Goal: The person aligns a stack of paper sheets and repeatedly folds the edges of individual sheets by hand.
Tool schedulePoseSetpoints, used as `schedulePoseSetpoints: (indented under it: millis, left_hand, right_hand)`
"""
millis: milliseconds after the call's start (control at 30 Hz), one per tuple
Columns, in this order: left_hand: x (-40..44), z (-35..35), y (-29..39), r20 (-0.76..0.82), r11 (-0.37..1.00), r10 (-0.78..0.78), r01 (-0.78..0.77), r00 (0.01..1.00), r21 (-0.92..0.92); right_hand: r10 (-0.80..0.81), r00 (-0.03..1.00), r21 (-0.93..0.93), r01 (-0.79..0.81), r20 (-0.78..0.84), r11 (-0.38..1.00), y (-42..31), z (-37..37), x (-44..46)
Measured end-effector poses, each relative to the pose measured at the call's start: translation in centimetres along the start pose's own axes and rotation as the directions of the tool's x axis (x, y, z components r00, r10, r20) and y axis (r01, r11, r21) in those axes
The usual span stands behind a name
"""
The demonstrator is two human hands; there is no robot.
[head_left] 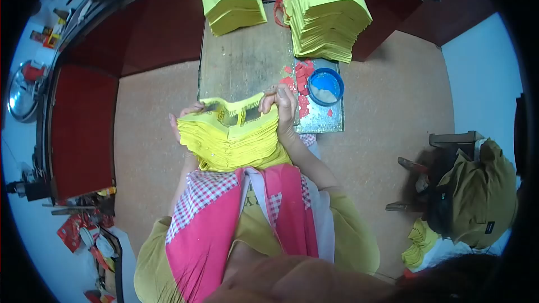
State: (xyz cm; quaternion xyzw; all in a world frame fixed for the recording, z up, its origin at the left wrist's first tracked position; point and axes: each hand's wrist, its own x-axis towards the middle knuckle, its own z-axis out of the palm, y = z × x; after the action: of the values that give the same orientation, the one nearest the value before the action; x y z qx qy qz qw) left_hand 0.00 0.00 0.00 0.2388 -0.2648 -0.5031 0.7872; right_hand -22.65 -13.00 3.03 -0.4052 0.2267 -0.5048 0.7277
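Observation:
A thick stack of yellow folded paper sheets (230, 146) rests against my lap, its layered edges facing me. Dark and yellow printed marks show on its opened top sheet. At the left end of the stack, my left hand (175, 125) grips the paper, with its fingers partly hidden behind it. My right hand (284, 106) has its fingers closed on the upper right corner of the top sheet. To the right of that hand lie small red paper pieces (304, 78) and a blue round dish (325, 87) holding a whitish substance.
Two more yellow paper stacks stand at the back of the wooden board (241, 62): a smaller stack (233, 0) and a taller stack (328, 17). A red cord (279, 11) lies between them. A chair with a draped brown jacket (483, 196) is at right.

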Motion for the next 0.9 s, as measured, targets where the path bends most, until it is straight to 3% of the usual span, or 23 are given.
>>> schedulePoseSetpoints:
  millis: [67,100,167,200,233,333,400,433,500,533,567,633,700,767,833,867,900]
  left_hand:
    - [-1.1,3.4,1.8,-0.117,0.998,0.057,-0.052,0.992,0.039]
    - [-2.7,4.3,-2.7,-0.172,0.995,0.056,-0.069,0.984,-0.073]
    - [-0.7,4.8,-2.0,-0.314,0.988,0.154,-0.148,0.937,0.041]
    - [1.3,3.9,-2.2,-0.338,0.993,0.117,-0.113,0.934,0.032]
    - [-1.1,4.4,-1.5,-0.407,0.998,0.061,-0.053,0.911,0.032]
    - [2.1,2.8,-1.6,-0.424,0.929,-0.254,0.341,0.869,0.142]
    - [5.7,1.2,-1.8,-0.327,0.935,-0.253,0.317,0.911,0.159]
    - [7.4,0.5,-1.7,-0.235,0.932,-0.265,0.311,0.935,0.189]
    - [7.3,1.2,-3.7,-0.314,0.937,-0.281,0.330,0.907,0.114]
    - [7.3,2.0,-4.4,-0.249,0.930,-0.212,0.273,0.945,0.244]
    - [7.5,2.7,-4.6,-0.169,0.907,-0.146,0.200,0.975,0.370]
    - [7.3,3.1,-4.3,-0.125,0.900,-0.141,0.180,0.982,0.397]
    - [7.3,1.4,-4.0,-0.212,0.897,-0.160,0.232,0.964,0.376]
    - [6.5,-0.6,-3.1,-0.160,0.909,-0.230,0.271,0.960,0.317]
    - [5.4,-1.8,-1.1,0.091,0.849,-0.373,0.300,0.923,0.434]
    - [5.1,-2.3,0.1,0.116,0.826,-0.476,0.399,0.872,0.397]
    - [4.8,-2.3,0.8,0.097,0.826,-0.479,0.410,0.873,0.388]
  right_hand:
    - [-0.141,0.990,0.046,0.140,0.020,0.989,-1.6,1.9,-1.0]
    - [-0.094,0.995,-0.070,0.097,0.043,0.993,-3.4,-0.1,-1.7]
    - [-0.252,0.963,-0.132,0.263,0.095,0.956,-3.1,1.7,0.8]
    - [-0.263,0.957,-0.138,0.278,0.120,0.951,-2.6,1.8,3.0]
    - [-0.186,0.980,-0.153,0.195,0.071,0.969,-1.5,0.9,1.5]
    - [-0.062,0.997,-0.338,0.071,0.037,0.939,1.2,-2.4,4.8]
    - [0.172,0.955,0.000,-0.177,-0.240,0.984,1.0,-2.5,7.0]
    - [0.161,0.962,-0.007,-0.167,-0.221,0.986,1.0,-1.9,8.1]
    - [0.161,0.957,-0.163,-0.204,-0.243,0.965,1.0,-1.6,7.0]
    - [-0.060,0.997,-0.545,0.023,-0.050,0.838,1.6,-2.3,7.3]
    - [-0.057,0.997,-0.555,0.018,-0.053,0.832,1.9,-3.1,7.6]
    - [-0.011,1.000,-0.367,0.016,0.015,0.930,1.5,-3.1,7.5]
    - [0.046,0.997,-0.376,-0.065,-0.059,0.924,1.4,-3.6,7.1]
    - [0.189,0.966,-0.162,-0.217,-0.176,0.963,2.3,-4.8,7.4]
    - [0.234,0.947,-0.114,-0.263,-0.220,0.958,2.7,-5.1,7.0]
    - [0.229,0.953,-0.112,-0.255,-0.199,0.961,2.6,-5.2,6.7]
    - [0.224,0.959,-0.108,-0.245,-0.175,0.963,2.3,-5.2,6.2]
